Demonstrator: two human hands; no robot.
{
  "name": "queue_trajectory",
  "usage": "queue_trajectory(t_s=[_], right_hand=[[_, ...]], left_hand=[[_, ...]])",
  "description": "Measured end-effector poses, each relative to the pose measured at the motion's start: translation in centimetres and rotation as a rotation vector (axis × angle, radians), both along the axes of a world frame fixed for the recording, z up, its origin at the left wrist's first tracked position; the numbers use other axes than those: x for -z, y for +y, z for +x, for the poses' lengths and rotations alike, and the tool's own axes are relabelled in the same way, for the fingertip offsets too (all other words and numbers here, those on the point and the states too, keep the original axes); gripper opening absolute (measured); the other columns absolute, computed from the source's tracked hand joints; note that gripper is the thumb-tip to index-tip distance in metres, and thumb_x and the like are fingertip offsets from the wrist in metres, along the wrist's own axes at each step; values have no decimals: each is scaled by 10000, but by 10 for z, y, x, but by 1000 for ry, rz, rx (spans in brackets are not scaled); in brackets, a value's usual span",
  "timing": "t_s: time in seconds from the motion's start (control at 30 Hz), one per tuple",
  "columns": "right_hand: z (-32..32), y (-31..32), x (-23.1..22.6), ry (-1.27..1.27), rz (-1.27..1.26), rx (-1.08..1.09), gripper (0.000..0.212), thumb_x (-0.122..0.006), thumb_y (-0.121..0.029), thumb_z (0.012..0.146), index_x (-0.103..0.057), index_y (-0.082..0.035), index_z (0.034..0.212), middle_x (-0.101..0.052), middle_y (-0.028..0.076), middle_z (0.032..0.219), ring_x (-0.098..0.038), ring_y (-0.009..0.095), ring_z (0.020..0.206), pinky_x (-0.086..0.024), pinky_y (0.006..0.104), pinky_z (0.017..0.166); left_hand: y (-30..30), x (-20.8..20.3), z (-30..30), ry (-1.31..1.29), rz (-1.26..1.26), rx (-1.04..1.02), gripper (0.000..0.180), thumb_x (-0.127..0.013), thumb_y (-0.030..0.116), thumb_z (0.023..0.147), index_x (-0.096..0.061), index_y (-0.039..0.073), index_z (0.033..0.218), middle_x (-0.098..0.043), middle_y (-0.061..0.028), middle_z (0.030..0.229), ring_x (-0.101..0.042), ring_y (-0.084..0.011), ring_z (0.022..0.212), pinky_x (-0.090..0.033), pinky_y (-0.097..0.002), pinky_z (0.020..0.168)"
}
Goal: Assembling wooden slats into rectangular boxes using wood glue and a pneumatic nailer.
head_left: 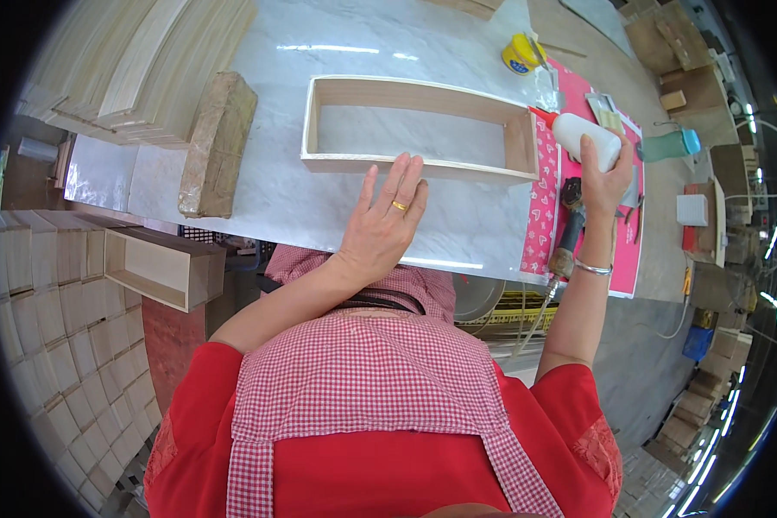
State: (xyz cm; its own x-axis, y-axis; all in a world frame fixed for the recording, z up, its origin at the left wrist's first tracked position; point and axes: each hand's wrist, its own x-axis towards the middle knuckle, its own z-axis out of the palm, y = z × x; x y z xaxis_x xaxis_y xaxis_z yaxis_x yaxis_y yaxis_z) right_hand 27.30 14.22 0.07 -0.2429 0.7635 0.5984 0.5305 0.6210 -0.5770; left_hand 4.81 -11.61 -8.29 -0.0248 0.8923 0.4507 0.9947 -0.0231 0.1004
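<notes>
On the marbled tabletop lies a long rectangular wooden frame [423,162], with the table surface showing through its middle. A white line runs along its upper edges. My left hand [384,211] rests its outstretched fingers against the frame's near side, a ring on one finger. In my right hand [609,173] is a white glue bottle [584,140] with a red nozzle, tilted so the tip meets or nearly meets the frame's right end. Whether glue is flowing I cannot tell.
A wooden block [218,147] and stacked thin boards [138,60] occupy the table's left. At right, a pink patterned mat [540,207] bears an air tool [568,237] with a hose. Beyond are a yellow tub [520,56] and a teal-lidded bottle [669,145]. Many wooden boxes [78,319] are piled lower left.
</notes>
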Motion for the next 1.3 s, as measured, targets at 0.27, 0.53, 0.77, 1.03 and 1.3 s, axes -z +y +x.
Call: queue_trajectory(t_s=[0.27,0.53,0.77,1.03,1.3], right_hand=[[8,-4,-4,-28,15,15,430,-793,-213,840,-599,-6,1162,-678,145,1020,-668,243,912,-532,355,808],[30,-27,-7,-47,5,5,420,-790,-200,844,-593,-1,1157,-662,137,1024,-652,228,918,-527,347,806],[48,-56,-11,-48,-46,3,402,-790,-155,848,-590,-1,1161,-647,112,1033,-636,192,931,-519,323,808],[64,-81,-13,-57,-83,38,405,-785,-157,855,-587,-3,1174,-640,101,1050,-630,183,926,-525,319,804],[-14,-119,-5,440,-401,-133,425,-771,-197,870,-575,6,1188,-625,88,1069,-620,161,933,-519,303,800]], left_hand=[[-1,-1,0,-25,-38,9,582,-754,178,731,-612,22,1274,-325,-193,1584,-283,-328,1493,-238,-549,1177],[-1,-7,2,-75,-21,15,391,-586,79,837,-612,0,1220,-382,-200,1552,-344,-330,1465,-256,-548,1176],[0,-6,2,-69,-4,16,377,-583,99,844,-627,4,1206,-385,-199,1550,-341,-327,1466,-248,-549,1179],[-1,-5,1,-71,-3,20,390,-578,115,849,-633,3,1219,-380,-201,1554,-332,-326,1470,-246,-552,1178],[-2,5,-2,-6,11,15,475,-651,195,822,-616,25,1264,-345,-201,1573,-314,-339,1478,-242,-575,1166]])
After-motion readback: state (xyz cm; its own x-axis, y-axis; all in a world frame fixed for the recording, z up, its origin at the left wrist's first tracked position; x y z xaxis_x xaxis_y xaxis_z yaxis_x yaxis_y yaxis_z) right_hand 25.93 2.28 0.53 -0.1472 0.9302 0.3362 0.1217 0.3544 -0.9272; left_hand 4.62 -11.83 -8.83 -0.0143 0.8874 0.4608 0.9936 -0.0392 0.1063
